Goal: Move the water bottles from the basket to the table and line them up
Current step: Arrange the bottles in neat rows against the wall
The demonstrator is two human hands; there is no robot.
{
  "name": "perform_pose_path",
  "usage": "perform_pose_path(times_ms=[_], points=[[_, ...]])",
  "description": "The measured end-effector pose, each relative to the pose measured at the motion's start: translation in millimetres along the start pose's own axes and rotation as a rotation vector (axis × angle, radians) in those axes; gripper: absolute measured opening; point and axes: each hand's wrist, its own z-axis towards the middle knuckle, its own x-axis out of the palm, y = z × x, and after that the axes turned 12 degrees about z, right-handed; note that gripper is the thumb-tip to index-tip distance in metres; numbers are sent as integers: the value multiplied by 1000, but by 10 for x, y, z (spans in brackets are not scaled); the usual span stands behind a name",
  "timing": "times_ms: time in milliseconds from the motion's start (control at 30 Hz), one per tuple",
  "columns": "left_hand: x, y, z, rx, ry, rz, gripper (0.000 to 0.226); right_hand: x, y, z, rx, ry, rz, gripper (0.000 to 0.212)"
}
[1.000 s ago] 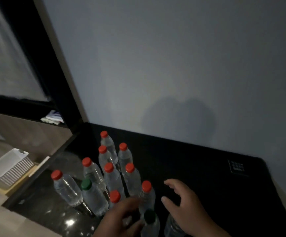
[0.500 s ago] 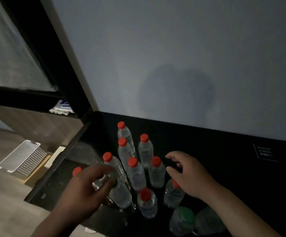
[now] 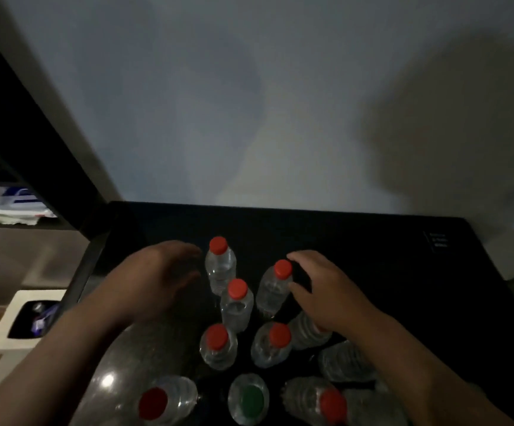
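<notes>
— Dark table (image 3: pixel 372 272) against a grey wall (image 3: pixel 249 118). Where are the bottles (image 3: pixel 237 305)?
— Clear, red-capped, one green-capped, standing upright between both hands. The left hand (image 3: pixel 157 278), blurred, is spread loose and empty just beside the far bottle (image 3: pixel 220 265).
— And the right hand (image 3: pixel 320 293)?
— Thumb and finger curve round a cap (image 3: pixel 282 269); I cannot tell if it grips. A white bin (image 3: pixel 0 330) left of the left hand holds something bluish.

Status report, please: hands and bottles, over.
Left hand open, near far bottle. Right hand at cap of neighbouring bottle, grip unclear. Other bottles crowd close on table.
</notes>
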Motion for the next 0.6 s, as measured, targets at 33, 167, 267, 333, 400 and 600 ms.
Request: perform_pose_path(times_ms=[33,167,267,333,400,600], points=[[-1,12,139,32,33,6,40,21,-7,52,13,11,-18,50],[171,42,647,124,112,1,45,81,-61,197,54,41,0,38],[447,95,871,105,156,-33,52,135,-122,266,77,73,10,33],[626,151,903,78,138,-119,51,155,-158,343,92,102,37,33],[754,201,881,31,109,-271,47,151,-176,435,110,134,71,32],[799,200,1116,-94,31,-526,36,11,-241,862,143,66,149,23]])
